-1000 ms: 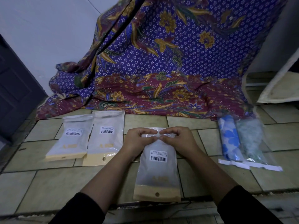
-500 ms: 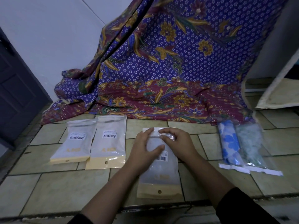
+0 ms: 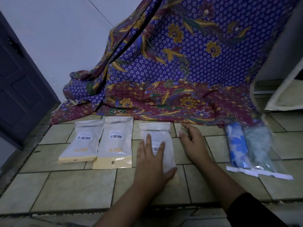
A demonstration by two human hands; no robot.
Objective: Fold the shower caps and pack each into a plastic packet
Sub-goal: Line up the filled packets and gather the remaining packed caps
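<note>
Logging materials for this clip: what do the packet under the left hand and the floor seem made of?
Packet: probably thin plastic film, frosted with slight sheen; contents show dimly through it. Floor: seemingly glazed ceramic tile, pale, split by dark grout lines.

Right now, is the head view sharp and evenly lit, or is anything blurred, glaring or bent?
Head view: dim, bluish light; the packet under the left hand is smeared, its barcode unreadable, the right hand soft; the two packets further left are crisp; glare on one's yellow strip; wide-angle bending tilts the door.

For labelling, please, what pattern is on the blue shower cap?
Rolled plastic shower cap: blue flowers; head view.
</note>
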